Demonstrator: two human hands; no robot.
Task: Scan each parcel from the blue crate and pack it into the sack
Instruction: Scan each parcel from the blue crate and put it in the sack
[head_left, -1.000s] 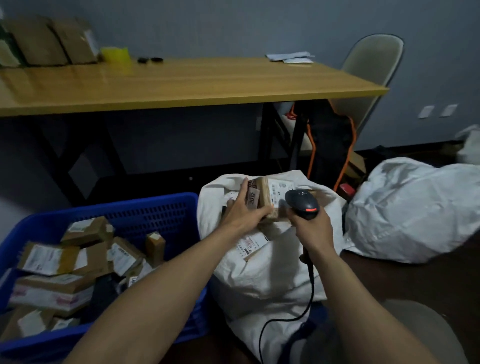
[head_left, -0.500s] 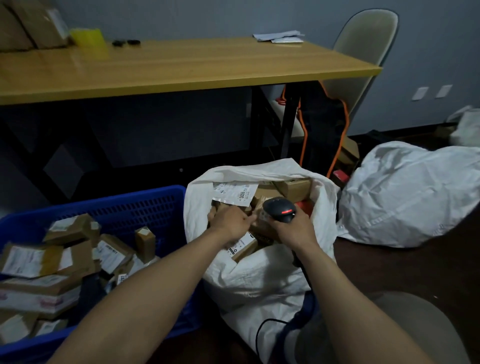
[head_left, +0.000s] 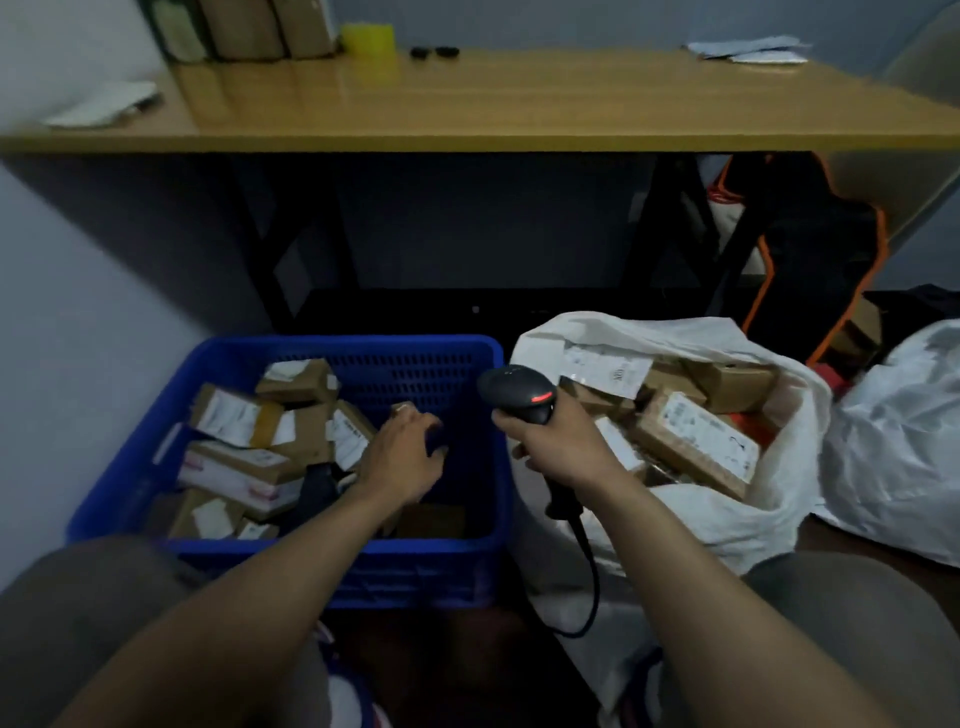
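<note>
Left hand (head_left: 402, 452) has left the sack and now reaches into the blue crate (head_left: 291, 558), fingers spread, empty: last parcel packed, next pick starting. Around it, taped cardboard parcels (head_left: 244, 415) with paper labels. Right hand (head_left: 558, 441) grips the matte black scanner (head_left: 517, 392); beyond it, the crinkled white sack (head_left: 753, 525).

A wooden table (head_left: 519, 104) on black crossed legs (head_left: 291, 244) stands against a grey-blue wall (head_left: 545, 21). Dim light; dark floor (head_left: 467, 670) beneath. A pale chair (head_left: 930, 57) sits at the right edge, partly out of view.
</note>
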